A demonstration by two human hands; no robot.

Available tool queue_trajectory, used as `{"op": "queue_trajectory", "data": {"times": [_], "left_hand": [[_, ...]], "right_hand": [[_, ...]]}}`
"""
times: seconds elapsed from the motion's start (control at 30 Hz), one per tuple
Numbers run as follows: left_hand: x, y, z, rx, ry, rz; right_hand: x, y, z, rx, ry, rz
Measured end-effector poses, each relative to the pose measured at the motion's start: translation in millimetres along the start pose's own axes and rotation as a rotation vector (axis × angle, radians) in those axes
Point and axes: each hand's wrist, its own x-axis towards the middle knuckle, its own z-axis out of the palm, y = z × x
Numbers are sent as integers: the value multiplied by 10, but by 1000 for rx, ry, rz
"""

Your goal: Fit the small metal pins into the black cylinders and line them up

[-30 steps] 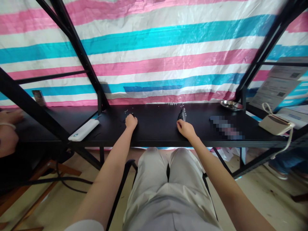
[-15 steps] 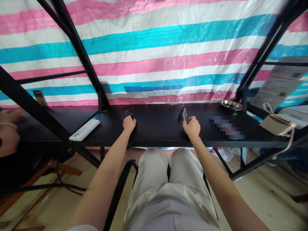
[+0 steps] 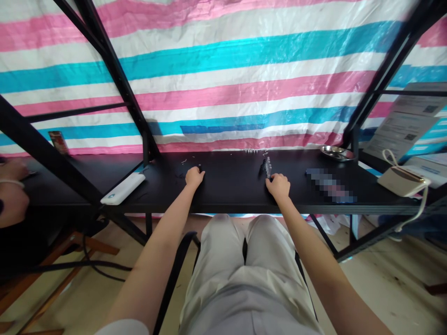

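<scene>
My left hand is closed over the black tabletop, with a small black piece poking out past its fingers; the kind of piece is too small to tell. My right hand is low at the table, fingers curled in, and what they pinch is hidden. Just beyond its fingertips is a row of small clear, knobbly pieces. Beside them on the left lie small black pieces. Several tiny silvery pieces are lined up at the table's back edge, with a thin white bit nearby.
On the black table are a white power-bank-like box, a shiny metal dish, a pixelated blurred item and a beige pouch. Black frame posts stand left and right. Another person's hand is at far left.
My left hand has moved slightly right along the table, keeping the black piece. My right hand's fingers have curled down closer to the table by the clear pieces.
</scene>
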Motion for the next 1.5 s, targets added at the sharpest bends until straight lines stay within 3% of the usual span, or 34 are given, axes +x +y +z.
{"op": "queue_trajectory", "data": {"times": [0.43, 0.67, 0.77, 0.87, 0.97, 1.03, 1.2, 1.5], "left_hand": [[16, 84, 89, -41, 13, 35], [-4, 64, 49, -66, -38, -23], [-86, 66, -1, -59, 24, -44], [-211, 98, -72, -89, 176, -41], [-352, 176, -147, -135, 326, 46], [-446, 250, -182, -159, 366, 131], [-642, 451, -164, -217, 340, 373], [-832, 965, 133, -270, 218, 763]], "right_hand": [[64, 7, 23, -4, -27, 8], [76, -5, 11, -12, -50, 11], [77, -13, 4, -13, -56, 12], [80, -21, -2, -10, -53, 8], [85, -27, 0, -8, -54, 10], [89, -29, 5, -10, -56, 18], [104, -28, 12, -8, -54, 29], [170, -19, 4, 25, -87, 59]]}}
